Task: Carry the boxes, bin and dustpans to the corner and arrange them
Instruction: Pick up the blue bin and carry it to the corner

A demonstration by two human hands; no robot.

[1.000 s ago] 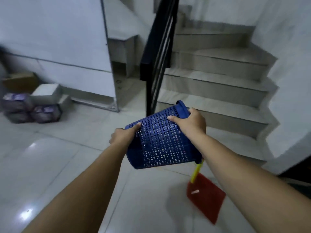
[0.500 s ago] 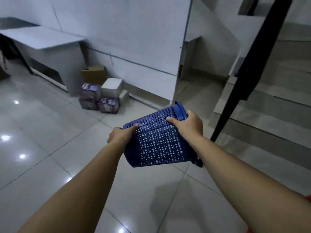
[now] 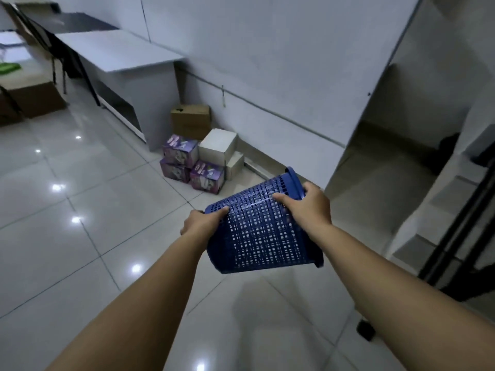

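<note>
Item: blue bin (image 3: 263, 231), tilted, carried above the floor (image 3: 80, 250).
My left hand (image 3: 199, 223) grips its base edge; my right hand (image 3: 308, 207) curls round its rim. Boxes (image 3: 198, 162) sit by the wall.

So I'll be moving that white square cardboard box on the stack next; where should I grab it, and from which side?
Take the white square cardboard box by its two opposite side walls, coming down from above and the open floor side. It sits high in the stack, the purple printed boxes press against its left and the wall lies behind, so only top and front look free.
</note>
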